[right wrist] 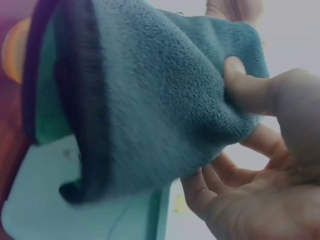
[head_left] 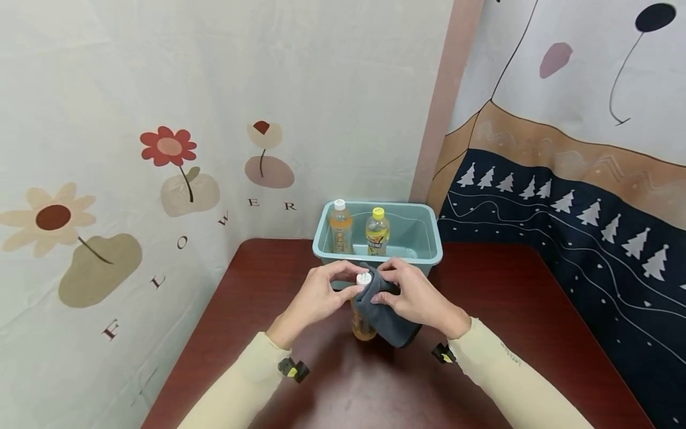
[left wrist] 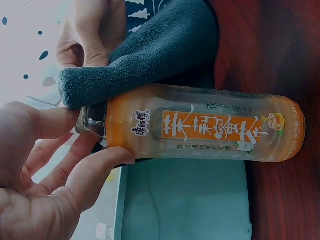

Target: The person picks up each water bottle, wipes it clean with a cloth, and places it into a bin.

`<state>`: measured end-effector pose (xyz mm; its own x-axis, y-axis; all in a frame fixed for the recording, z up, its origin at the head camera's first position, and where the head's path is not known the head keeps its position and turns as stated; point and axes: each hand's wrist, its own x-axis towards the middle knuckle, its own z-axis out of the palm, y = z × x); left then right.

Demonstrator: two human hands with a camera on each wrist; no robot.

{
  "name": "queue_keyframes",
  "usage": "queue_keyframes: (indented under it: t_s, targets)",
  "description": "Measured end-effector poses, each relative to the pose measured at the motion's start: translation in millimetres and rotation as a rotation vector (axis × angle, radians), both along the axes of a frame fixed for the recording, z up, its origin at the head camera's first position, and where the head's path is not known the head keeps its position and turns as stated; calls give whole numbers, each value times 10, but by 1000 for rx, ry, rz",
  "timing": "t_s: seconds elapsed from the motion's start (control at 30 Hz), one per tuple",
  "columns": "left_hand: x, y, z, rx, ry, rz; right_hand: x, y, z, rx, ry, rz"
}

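Note:
A clear drink bottle (left wrist: 220, 125) with an orange label stands upright on the table, its white cap (head_left: 364, 279) at the top. My left hand (head_left: 321, 293) pinches it around the neck between thumb and fingers. A dark grey-teal cloth (head_left: 393, 322) drapes along the bottle's right side and over its shoulder, hiding part of the bottle in the head view. Thumb and fingers of my right hand (head_left: 417, 296) grip a folded upper part of this cloth close to the cap. In the right wrist view the cloth (right wrist: 165, 100) hangs down with a dark hem.
Just behind the hands sits a light teal plastic bin (head_left: 435, 238). Inside, on its left side, stand a white-capped orange-label bottle (head_left: 341, 232) and a yellow-capped bottle (head_left: 377, 229). The dark red table (head_left: 493, 286) meets printed fabric walls at the back and sides.

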<state>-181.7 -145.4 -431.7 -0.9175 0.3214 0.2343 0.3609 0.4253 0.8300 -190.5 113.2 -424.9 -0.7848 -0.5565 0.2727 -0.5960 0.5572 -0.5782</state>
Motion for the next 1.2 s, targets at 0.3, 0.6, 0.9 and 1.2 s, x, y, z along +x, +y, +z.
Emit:
queue_keyframes:
  t_s: [0.3, 0.6, 0.9, 1.2]
  targets:
    - [-19, -21, -5, -2, 9, -8, 12, -29, -89, 9, -25, 52]
    - [-2, -11, -5, 7, -20, -2, -14, 38, -131, 96, 13, -11]
    - [-2, -25, -15, -2, -1, -12, -86, 59, -451, 123, -35, 68]
    - [-6, -28, -5, 7, -12, -20, -142, 0, -816, 215, -64, 96]
